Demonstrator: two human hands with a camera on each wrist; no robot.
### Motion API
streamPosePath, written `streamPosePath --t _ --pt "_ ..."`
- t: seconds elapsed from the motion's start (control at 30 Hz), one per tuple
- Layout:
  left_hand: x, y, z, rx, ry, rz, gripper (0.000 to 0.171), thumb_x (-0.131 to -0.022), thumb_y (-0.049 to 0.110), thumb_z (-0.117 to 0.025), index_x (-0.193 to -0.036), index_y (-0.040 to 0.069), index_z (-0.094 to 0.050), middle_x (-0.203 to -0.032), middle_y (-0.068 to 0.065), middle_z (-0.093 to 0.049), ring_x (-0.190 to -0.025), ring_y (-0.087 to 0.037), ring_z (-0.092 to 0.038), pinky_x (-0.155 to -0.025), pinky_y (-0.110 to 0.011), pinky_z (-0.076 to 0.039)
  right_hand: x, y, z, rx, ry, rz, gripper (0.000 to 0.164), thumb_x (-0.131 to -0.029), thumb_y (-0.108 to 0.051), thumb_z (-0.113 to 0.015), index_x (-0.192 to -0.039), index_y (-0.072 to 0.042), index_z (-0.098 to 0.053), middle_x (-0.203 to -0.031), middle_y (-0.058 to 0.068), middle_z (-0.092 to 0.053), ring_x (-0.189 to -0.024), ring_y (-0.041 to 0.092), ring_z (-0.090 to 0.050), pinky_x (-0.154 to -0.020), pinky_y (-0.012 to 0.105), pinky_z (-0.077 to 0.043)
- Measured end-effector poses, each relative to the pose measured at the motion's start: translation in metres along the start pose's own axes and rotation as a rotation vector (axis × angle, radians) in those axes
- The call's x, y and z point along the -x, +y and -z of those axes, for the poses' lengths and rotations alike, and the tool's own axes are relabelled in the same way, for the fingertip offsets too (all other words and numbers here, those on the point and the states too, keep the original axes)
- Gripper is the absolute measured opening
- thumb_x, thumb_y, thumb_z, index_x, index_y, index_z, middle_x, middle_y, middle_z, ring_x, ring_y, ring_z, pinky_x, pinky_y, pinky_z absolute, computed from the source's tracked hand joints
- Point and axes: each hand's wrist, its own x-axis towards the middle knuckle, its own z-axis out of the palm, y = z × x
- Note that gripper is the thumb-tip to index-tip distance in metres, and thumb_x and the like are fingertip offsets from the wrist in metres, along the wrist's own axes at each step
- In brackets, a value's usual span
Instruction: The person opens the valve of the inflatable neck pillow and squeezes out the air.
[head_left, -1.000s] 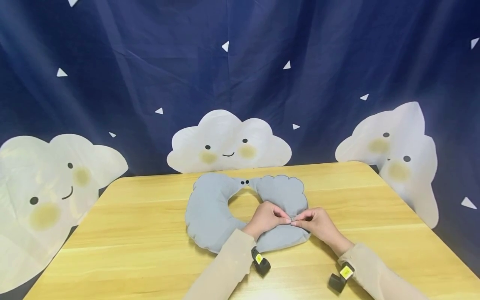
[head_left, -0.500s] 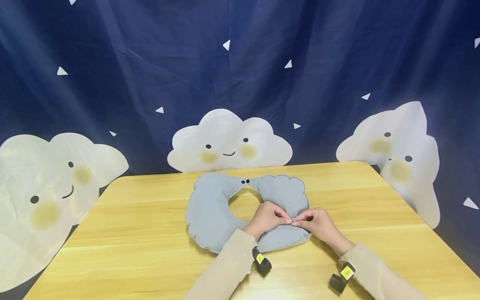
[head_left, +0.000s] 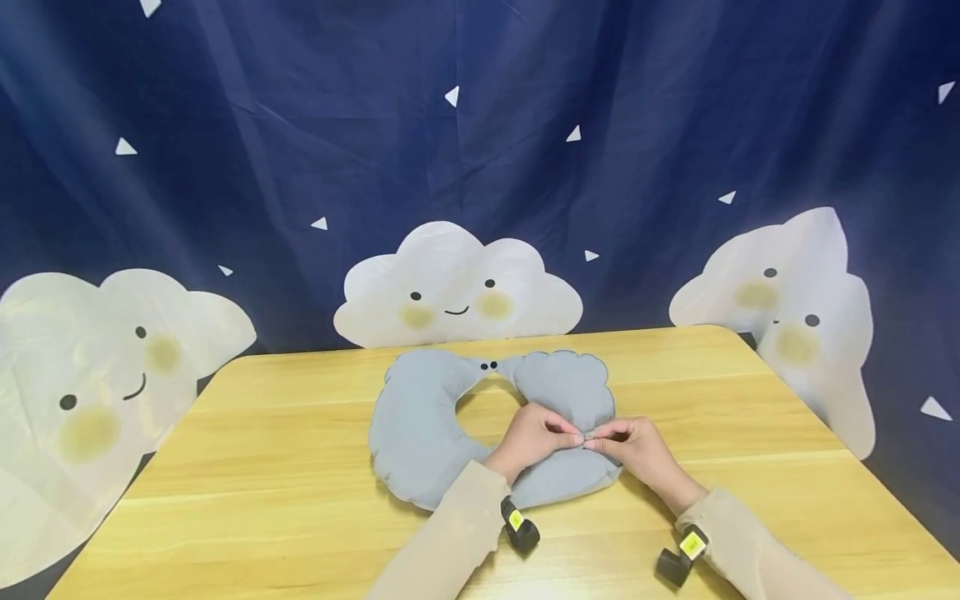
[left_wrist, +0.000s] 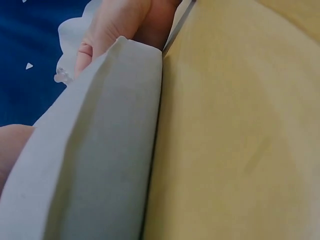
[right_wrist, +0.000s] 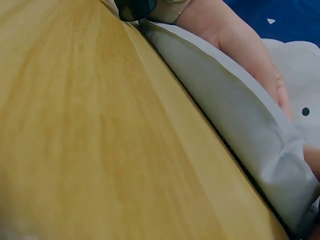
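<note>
A grey U-shaped inflatable neck pillow, puffed up with a seamed edge, lies on the table, its two black snaps meeting at the far side. My left hand reaches over the pillow's near right part, thumb and forefinger pinching at a small spot on its top. From the right, my right hand pinches at that same spot, fingertips meeting the left ones. In the left wrist view a small translucent valve shows by the right fingers. The pillow's side hides most fingertips in the right wrist view.
The light wooden table carries the pillow near its far edge. Behind it hangs a dark blue curtain with smiling white clouds and small white triangles. Black wrist cameras sit on both beige sleeves.
Both hands keep pinching at the same spot, with only tiny finger shifts. The pillow stays in place; the whole head view shifts slightly.
</note>
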Motion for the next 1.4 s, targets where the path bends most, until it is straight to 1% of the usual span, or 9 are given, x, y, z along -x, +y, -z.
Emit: streamPosePath --t 0.2,0.4,0.57,0.67,0.77,0.93,1.07,1.17,1.4 --pt "0.001 -0.002 0.003 0.103 -0.009 -0.020 0.010 -0.077 0.018 -0.078 -0.083 0.010 -0.078 -0.079 0.000 -0.074 -0.075 0.000 -0.062 -0.072 -0.018 -0.051 0.000 0.003 0.000 -0.029 0.049 -0.005 0.010 -0.075 -0.003 -0.076 -0.083 0.003 -0.074 -0.077 0.004 -0.073 -0.070 0.001 -0.063 -0.064 0.018 -0.052" --pt "0.003 -0.005 0.005 0.096 0.015 -0.043 0.009 -0.077 0.014 -0.077 -0.084 0.008 -0.077 -0.080 -0.002 -0.074 -0.074 -0.001 -0.063 -0.071 -0.018 -0.051 0.001 0.004 -0.006 -0.076 0.068 -0.008 0.011 -0.077 -0.002 -0.074 -0.086 0.005 -0.072 -0.081 -0.004 -0.073 -0.077 0.001 -0.064 -0.070 0.017 -0.053" --pt "0.004 -0.004 0.006 0.098 0.030 -0.042 0.009 -0.078 0.014 -0.077 -0.083 0.007 -0.077 -0.079 -0.003 -0.074 -0.073 -0.001 -0.063 -0.069 -0.018 -0.052 0.004 0.002 -0.011 -0.090 0.104 -0.020 0.013 -0.080 -0.006 -0.073 -0.088 0.005 -0.072 -0.090 0.006 -0.074 -0.086 0.002 -0.064 -0.078 0.015 -0.051" --pt "0.004 -0.003 0.006 0.120 0.028 -0.028 0.009 -0.078 0.014 -0.077 -0.083 0.006 -0.077 -0.080 -0.003 -0.074 -0.074 -0.001 -0.064 -0.070 -0.018 -0.052 0.004 -0.001 -0.013 -0.095 0.142 0.015 0.014 -0.079 -0.003 -0.073 -0.090 0.006 -0.072 -0.091 0.011 -0.073 -0.087 0.000 -0.064 -0.079 0.013 -0.050" --pt "0.003 -0.001 0.005 0.144 0.037 -0.035 0.009 -0.078 0.013 -0.077 -0.083 0.006 -0.077 -0.082 -0.005 -0.074 -0.074 -0.002 -0.065 -0.070 -0.018 -0.052 0.004 -0.004 -0.015 -0.076 0.189 0.086 0.015 -0.076 0.002 -0.074 -0.088 0.009 -0.071 -0.089 0.011 -0.073 -0.085 -0.003 -0.063 -0.078 0.012 -0.050" --pt "0.010 0.018 0.010 0.142 0.052 -0.037 0.009 -0.079 0.007 -0.075 -0.085 0.001 -0.076 -0.085 -0.012 -0.073 -0.074 -0.004 -0.064 -0.069 -0.016 -0.050 0.006 -0.029 -0.017 -0.049 0.254 0.161 0.014 -0.071 0.012 -0.073 -0.085 0.013 -0.070 -0.084 0.019 -0.067 -0.079 0.001 -0.060 -0.070 0.013 -0.050" --pt "0.008 0.017 0.010 0.151 0.052 -0.036 0.009 -0.079 0.008 -0.075 -0.086 0.002 -0.076 -0.086 -0.012 -0.074 -0.075 -0.003 -0.064 -0.070 -0.016 -0.050 0.007 -0.042 -0.017 -0.057 0.272 0.186 0.015 -0.070 0.014 -0.073 -0.085 0.013 -0.070 -0.085 0.027 -0.066 -0.082 0.001 -0.061 -0.073 0.012 -0.050" --pt "0.001 0.007 0.008 0.162 0.051 -0.037 0.010 -0.078 0.012 -0.076 -0.085 0.005 -0.077 -0.084 -0.008 -0.074 -0.077 -0.003 -0.066 -0.071 -0.017 -0.051 0.007 -0.045 -0.016 -0.062 0.273 0.176 0.015 -0.071 0.014 -0.072 -0.085 0.014 -0.070 -0.087 0.028 -0.068 -0.086 -0.002 -0.062 -0.079 0.011 -0.049" --pt "0.000 0.009 0.011 0.147 0.038 -0.015 0.012 -0.078 0.016 -0.077 -0.086 0.007 -0.077 -0.083 -0.003 -0.074 -0.077 -0.002 -0.066 -0.073 -0.019 -0.052 0.004 -0.040 -0.014 -0.042 0.264 0.080 0.012 -0.075 0.006 -0.073 -0.087 0.011 -0.071 -0.086 0.025 -0.070 -0.082 -0.005 -0.064 -0.074 0.010 -0.050"
